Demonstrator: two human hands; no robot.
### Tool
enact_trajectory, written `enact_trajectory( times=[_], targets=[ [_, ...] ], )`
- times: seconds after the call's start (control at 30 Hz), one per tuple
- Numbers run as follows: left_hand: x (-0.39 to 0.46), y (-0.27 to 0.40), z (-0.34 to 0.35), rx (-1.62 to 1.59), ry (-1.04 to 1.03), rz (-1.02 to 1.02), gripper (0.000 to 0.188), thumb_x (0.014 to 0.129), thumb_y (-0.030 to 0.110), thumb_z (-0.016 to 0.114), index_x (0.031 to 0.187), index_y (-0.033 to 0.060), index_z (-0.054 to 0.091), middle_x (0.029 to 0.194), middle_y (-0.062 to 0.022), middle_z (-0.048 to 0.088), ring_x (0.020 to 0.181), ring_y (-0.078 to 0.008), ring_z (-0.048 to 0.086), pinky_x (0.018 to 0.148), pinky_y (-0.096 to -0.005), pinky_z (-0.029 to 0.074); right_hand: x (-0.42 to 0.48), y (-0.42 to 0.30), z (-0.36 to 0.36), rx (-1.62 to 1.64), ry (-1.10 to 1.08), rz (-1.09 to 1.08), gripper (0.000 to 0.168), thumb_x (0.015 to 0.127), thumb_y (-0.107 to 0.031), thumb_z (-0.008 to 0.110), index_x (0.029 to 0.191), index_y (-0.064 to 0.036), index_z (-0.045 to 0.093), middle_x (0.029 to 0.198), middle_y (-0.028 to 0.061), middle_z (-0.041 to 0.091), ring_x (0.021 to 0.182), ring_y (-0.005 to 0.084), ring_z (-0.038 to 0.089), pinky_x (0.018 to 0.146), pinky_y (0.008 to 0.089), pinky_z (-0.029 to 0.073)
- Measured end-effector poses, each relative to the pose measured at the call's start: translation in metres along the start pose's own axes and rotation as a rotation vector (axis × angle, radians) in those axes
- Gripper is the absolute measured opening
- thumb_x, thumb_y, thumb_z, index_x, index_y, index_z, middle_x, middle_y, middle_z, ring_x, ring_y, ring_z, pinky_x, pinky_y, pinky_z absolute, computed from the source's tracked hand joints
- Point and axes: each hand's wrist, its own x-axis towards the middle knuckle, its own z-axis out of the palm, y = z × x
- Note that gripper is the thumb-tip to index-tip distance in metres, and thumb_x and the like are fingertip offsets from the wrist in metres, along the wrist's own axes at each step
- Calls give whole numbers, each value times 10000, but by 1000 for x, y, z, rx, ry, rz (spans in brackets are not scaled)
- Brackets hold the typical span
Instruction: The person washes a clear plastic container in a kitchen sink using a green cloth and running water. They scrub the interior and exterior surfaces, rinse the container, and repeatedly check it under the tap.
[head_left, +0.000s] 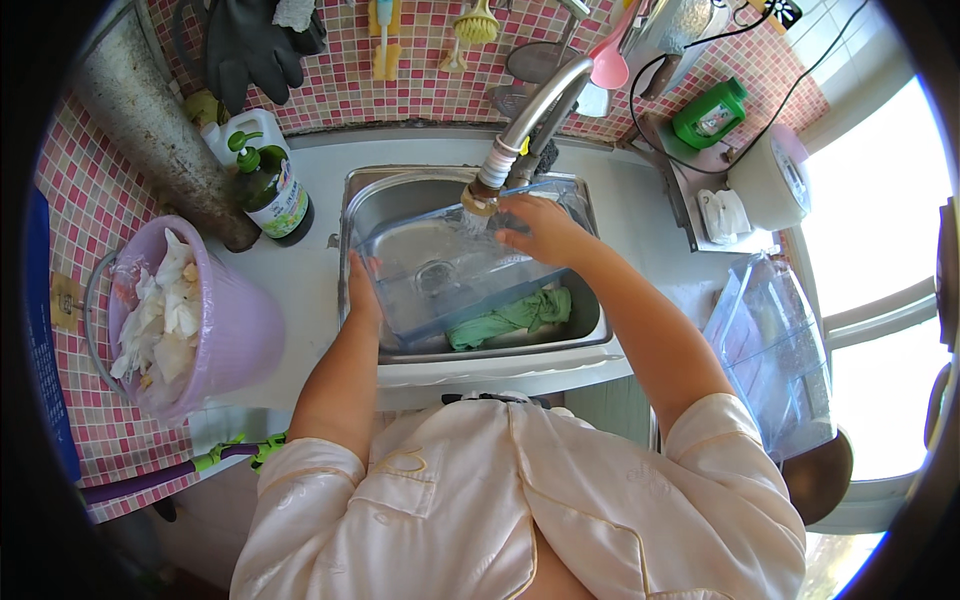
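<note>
A clear bluish plastic bin (472, 309) lies tilted across the stainless steel sink (600, 330), with water from the metal faucet (519, 127) running into it. My left hand (364, 289) grips the bin's left end, its fingers partly hidden by the wall. Close beside the faucet outlet, my right hand (546, 231) is over the bin's far right part with fingers spread. Whether its fingertips touch the plastic or only the water, I cannot tell. Below the bin's near side, a wet green cloth (514, 319) rests in the sink basin.
To the left stand a lilac trash bucket (240, 330) full of waste, a green pump bottle (274, 191) and a rusty metal pipe (161, 120). A second clear bin (776, 360) stands at right, below a green bottle (711, 112). Utensils and dark gloves (251, 52) hang behind.
</note>
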Motion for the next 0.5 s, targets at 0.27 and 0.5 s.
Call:
enact_trajectory(
  times=[0.27,0.5],
  targets=[
    [-38,91,72,672,-244,556,347,894,356,483,807,41,601,753,-64,572,783,-194,531,783,-345,410,5,20,19,-165,283,-66,440,796,-325,614,1183,-142,515,1136,69,500,1114,269,440,997,416,292],
    [-88,80,96,1389,-23,923,302,817,354,570,947,81,574,939,-110,577,942,-323,489,810,-419,408,9,43,34,-257,513,45,400,817,-382,557,1100,-100,563,1120,92,534,1113,268,447,1025,426,266]
  ],
)
